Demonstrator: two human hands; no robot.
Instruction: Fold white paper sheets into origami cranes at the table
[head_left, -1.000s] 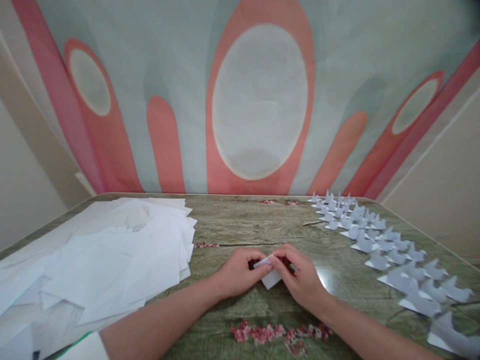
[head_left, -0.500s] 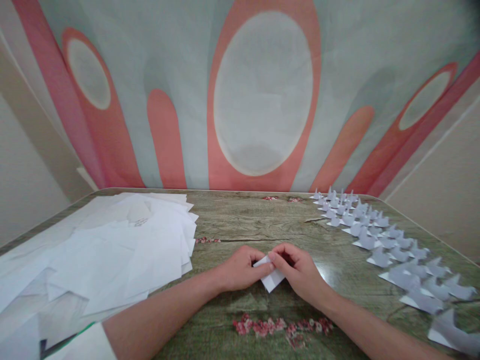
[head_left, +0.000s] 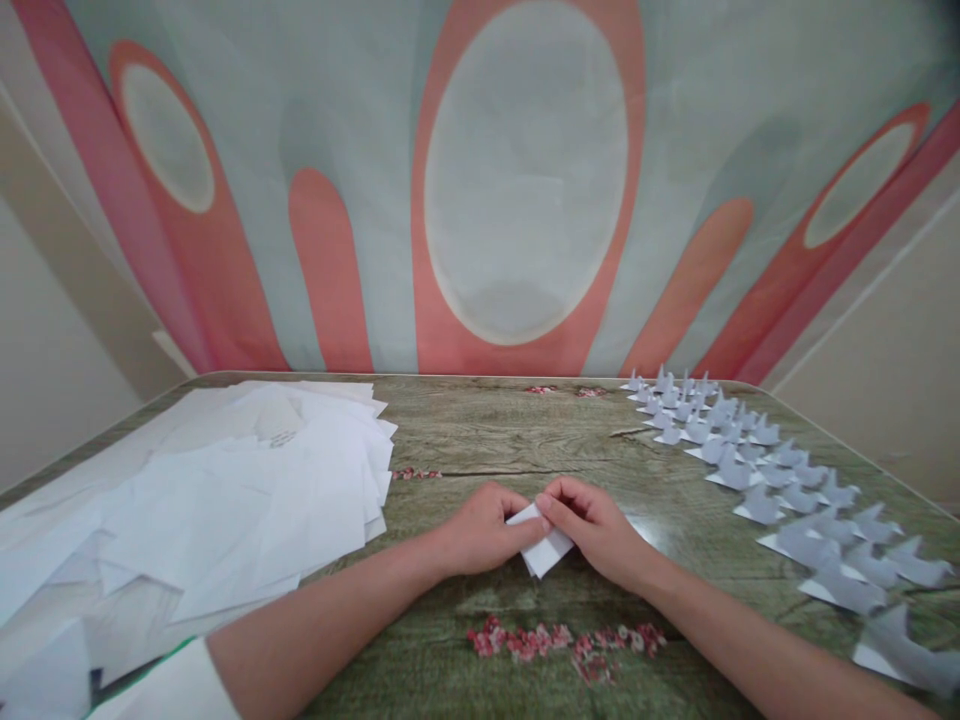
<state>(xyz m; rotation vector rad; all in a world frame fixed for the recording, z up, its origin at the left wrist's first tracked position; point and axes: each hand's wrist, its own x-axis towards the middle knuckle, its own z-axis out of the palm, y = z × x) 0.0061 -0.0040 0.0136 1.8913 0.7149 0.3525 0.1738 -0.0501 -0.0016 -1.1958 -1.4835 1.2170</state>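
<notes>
A small folded piece of white paper (head_left: 546, 555) is held between both hands over the middle of the table. My left hand (head_left: 487, 530) pinches its left side, thumb lying on top. From the right, my right hand (head_left: 592, 525) grips the upper corner between thumb and fingers. Both thumbs nearly meet on the paper. Its layers show slightly apart at the lower corner. Fingers beneath the paper are hidden.
White paper sheets (head_left: 315, 500) lie in a loose, overlapping pile on the left. Several folded white paper birds (head_left: 802, 540) stand in rows along the right side. The wood-patterned table (head_left: 480, 430) with printed flowers meets a patterned wall (head_left: 390, 200) at the back.
The folded paper has shifted slightly in my fingers, and its layers now part at the lower corner. Both hands keep their hold. The view has tilted down a little.
</notes>
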